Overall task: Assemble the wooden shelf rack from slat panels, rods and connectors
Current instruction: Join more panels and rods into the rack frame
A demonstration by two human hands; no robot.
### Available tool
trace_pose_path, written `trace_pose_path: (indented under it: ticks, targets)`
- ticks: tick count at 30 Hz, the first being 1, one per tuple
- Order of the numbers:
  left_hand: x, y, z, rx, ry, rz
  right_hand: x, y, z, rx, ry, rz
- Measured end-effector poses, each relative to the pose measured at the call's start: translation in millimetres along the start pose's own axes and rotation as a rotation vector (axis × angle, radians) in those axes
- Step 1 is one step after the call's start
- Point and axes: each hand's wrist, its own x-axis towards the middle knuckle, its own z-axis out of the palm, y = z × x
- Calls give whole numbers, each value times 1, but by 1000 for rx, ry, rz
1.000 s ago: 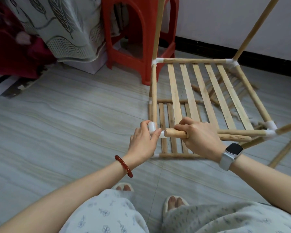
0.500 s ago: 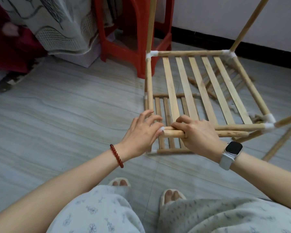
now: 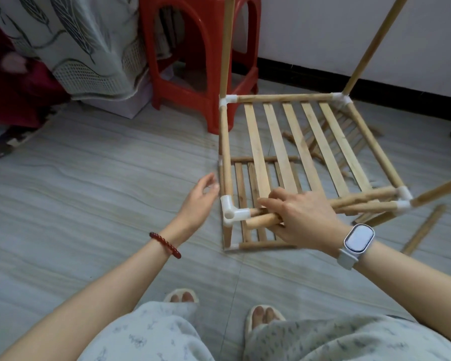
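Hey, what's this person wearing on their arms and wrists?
Both forearms are bare, with no sleeves in view. The left wrist carries a bracelet of dark red round beads. The right wrist carries a smartwatch with a rounded rectangular pale screen and a light grey band. No rings show on either hand.

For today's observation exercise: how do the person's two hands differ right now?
The left hand is open with relaxed fingers and holds nothing; the right hand grips a loose wooden rod. The left wrist wears a red bead bracelet, the right a white smartwatch. Both are near the white corner connector.
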Motion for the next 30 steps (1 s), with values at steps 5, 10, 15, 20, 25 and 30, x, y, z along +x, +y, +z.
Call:
trace_pose_path:
  ticks: [5, 10, 15, 20, 25, 30]
  targets:
    - [21, 26, -2, -147, -178, -251, 20, -25, 5, -101, 2, -128]
    - [31, 33, 3, -25, -274, -293, 30, -29, 6, -117, 96, -114]
    - [32, 33, 3, -58, -232, -261, 30, -29, 11, -144, 67, -97]
    - [31, 32, 6, -108, -173, -276, 33, -30, 12, -81, 22, -120]
    - [30, 30, 6, -196, -168, -324, 36, -29, 17, -49, -13, -125]
    - [24, 24, -3, -261, -296, -390, 24, -14, 15, 49, -13, -130]
